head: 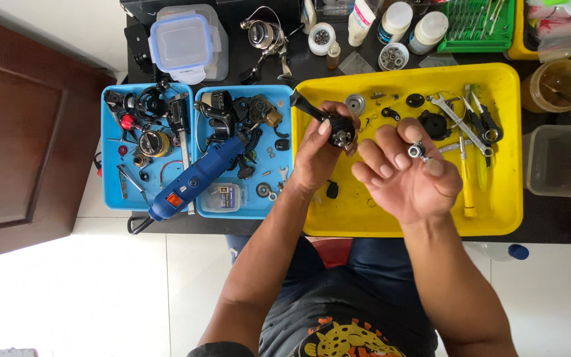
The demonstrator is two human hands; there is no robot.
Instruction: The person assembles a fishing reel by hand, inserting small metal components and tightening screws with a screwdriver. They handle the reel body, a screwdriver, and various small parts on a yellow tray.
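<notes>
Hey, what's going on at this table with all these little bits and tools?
A person is working over a yellow tray of small metal parts and hand tools. The left hand grips a black fishing-reel part with a handle sticking out; the right hand pinches a tiny silver piece at its fingertips. Beside them, two blue trays hold more reel pieces, and a blue rotary tool lies across them.

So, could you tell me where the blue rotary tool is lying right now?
The blue rotary tool lies diagonally across the two blue trays, left of the left hand and the yellow tray.
</notes>
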